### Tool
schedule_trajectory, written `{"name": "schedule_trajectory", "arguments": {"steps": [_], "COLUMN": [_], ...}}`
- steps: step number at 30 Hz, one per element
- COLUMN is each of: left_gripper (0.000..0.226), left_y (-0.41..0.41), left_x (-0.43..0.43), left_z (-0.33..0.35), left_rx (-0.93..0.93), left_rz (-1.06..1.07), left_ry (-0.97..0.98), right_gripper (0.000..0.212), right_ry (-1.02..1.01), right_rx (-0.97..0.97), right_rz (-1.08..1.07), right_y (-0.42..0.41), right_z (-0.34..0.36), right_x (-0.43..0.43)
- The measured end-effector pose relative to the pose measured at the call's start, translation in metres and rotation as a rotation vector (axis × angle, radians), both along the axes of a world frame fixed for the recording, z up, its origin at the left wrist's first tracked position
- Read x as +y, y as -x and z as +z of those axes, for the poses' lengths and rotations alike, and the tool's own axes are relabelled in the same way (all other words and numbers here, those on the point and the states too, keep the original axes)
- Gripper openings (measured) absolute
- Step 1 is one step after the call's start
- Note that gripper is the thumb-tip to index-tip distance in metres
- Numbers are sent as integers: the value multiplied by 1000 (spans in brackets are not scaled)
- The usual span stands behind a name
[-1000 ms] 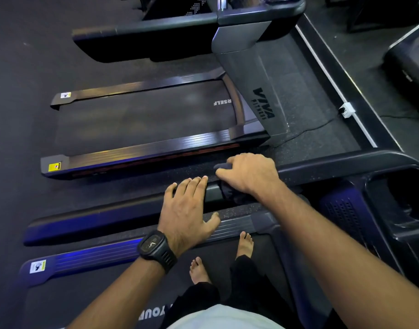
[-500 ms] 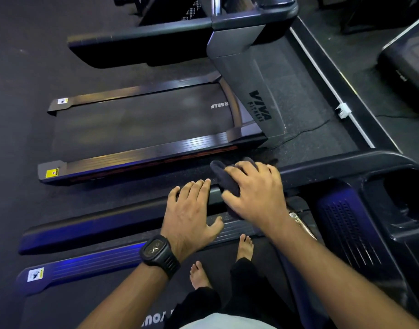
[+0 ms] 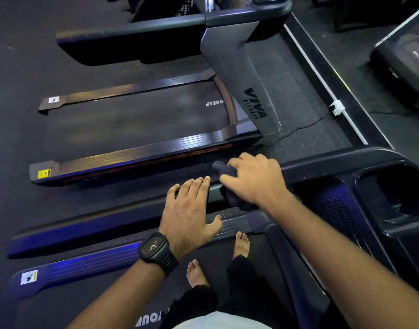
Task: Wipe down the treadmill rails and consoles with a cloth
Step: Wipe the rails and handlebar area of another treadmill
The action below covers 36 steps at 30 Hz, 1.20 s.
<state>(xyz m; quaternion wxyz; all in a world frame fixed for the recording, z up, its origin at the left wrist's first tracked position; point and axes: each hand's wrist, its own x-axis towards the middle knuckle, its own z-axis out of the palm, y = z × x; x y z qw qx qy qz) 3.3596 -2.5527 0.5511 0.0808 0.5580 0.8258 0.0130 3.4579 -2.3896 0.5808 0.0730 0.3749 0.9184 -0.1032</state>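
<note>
On the handrail (image 3: 85, 224), the right hand (image 3: 253, 179) curls its fingers around the dark cloth (image 3: 224, 168), apparently gripping; the left hand (image 3: 189, 210) rests flat beside it, fingers straight.

a gym: branded treadmills (image 3: 142, 124) side by side on dark rubber flooring (image 3: 18, 67).

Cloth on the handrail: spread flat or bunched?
Bunched: the dark cloth sits wadded under the right hand on the rail.
</note>
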Motion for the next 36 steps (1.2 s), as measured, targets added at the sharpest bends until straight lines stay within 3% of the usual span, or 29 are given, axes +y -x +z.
{"name": "schedule_trajectory", "arguments": {"steps": [3,8,12,14,19,25,29,31,36], "left_gripper": [89,89,90,91,91,92,92,91,92], "left_y": [-3,-7,-5,-7,-8,-11,-13,-12,-15], "left_x": [3,7,9,9,11,18,23,24,26], "left_z": [0,-1,0,1,3,3,4,2,1], "left_rx": [-7,-16,-4,-15,-9,-13,-16,-6,-20], "left_rz": [-17,-35,-51,-57,-56,-93,-103,-97,-114], "left_ry": [-2,-15,7,16,6,21,26,21,25], "right_gripper": [53,59,55,54,58,55,60,59,51], "right_ry": [182,-182,140,187,-179,155,-145,-200,112], "right_rx": [-186,95,-144,-226,84,-185,62,99,-137], "right_rz": [-82,5,-71,-100,-33,-154,-93,-43,-166], "right_y": [26,-22,14,21,-29,11,-28,-41,-2], "right_z": [5,-7,7,7,-7,5,-10,-13,4], "right_x": [22,-18,22,31,-8,35,-2,-9,36]}}
